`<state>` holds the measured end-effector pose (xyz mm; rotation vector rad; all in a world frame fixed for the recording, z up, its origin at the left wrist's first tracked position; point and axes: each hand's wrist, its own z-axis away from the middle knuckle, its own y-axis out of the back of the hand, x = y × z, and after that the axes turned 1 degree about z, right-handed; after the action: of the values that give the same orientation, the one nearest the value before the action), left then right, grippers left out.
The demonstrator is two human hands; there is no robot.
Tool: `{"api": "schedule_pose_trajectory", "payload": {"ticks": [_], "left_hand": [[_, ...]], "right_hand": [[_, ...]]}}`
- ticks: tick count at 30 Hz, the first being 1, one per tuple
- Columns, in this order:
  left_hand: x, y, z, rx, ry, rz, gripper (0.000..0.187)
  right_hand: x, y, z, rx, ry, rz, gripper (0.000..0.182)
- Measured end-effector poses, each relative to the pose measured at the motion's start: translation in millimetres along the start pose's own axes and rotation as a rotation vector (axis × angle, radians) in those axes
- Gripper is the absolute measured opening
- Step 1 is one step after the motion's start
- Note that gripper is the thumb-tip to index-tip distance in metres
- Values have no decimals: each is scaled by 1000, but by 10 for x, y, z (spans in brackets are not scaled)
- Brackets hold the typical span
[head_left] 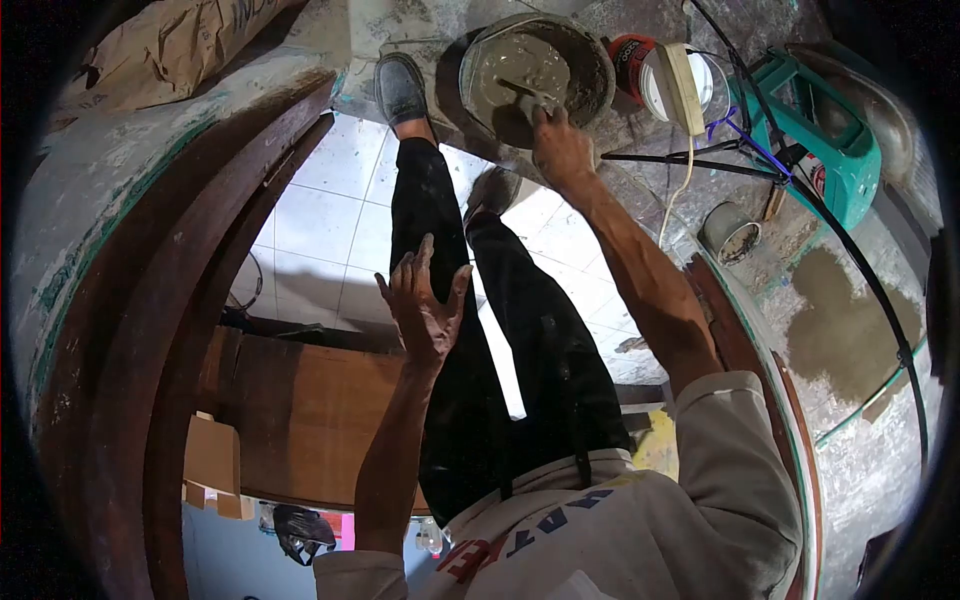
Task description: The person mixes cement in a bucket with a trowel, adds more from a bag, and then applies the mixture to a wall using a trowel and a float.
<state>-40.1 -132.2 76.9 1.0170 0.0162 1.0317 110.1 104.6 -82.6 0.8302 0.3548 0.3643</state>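
Observation:
A round pan of wet grey mortar sits on the rough floor ahead of my feet. My right hand reaches into it and grips a small trowel whose blade lies in the mortar. My left hand hangs in the air above my dark trousers, fingers spread, holding nothing. My left shoe stands just left of the pan.
A white and red container, a teal tool case, a small tin can and black cables lie to the right. A wet mortar patch stains the wall. A curved wooden door frame, a paper sack and white floor tiles are at left.

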Motion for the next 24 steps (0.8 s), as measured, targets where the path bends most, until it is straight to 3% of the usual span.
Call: {"api": "schedule_pose_trajectory", "payload": {"ticks": [4,6,8,10,12,14,16,19,22,24], "left_hand": [[-33,8,19,4,5,27,73],[-38,21,-20,10,5,56,73],[-30,21,-6,-2,16,33,71],[-42,17,-22,8,14,83,71],[-69,17,58,6,16,123,71],[-83,2,43,24,21,84,72],[-84,2,28,17,12,95,72],[-101,5,43,32,11,121,72],[-84,46,43,17,26,51,70],[-144,-38,15,106,-54,14,67]], "right_hand": [[79,160,-205,-106,-55,-41,46],[84,39,17,-37,-182,32,46],[98,-46,73,28,-123,85,51],[98,138,-88,-217,22,23,57],[222,80,-215,-342,-10,26,62],[243,81,-108,13,-30,-22,59],[190,18,-46,-49,-107,83,58],[170,183,-140,-208,-2,120,69],[213,139,-240,-192,-37,42,68],[151,57,64,-7,-66,139,49]]}}
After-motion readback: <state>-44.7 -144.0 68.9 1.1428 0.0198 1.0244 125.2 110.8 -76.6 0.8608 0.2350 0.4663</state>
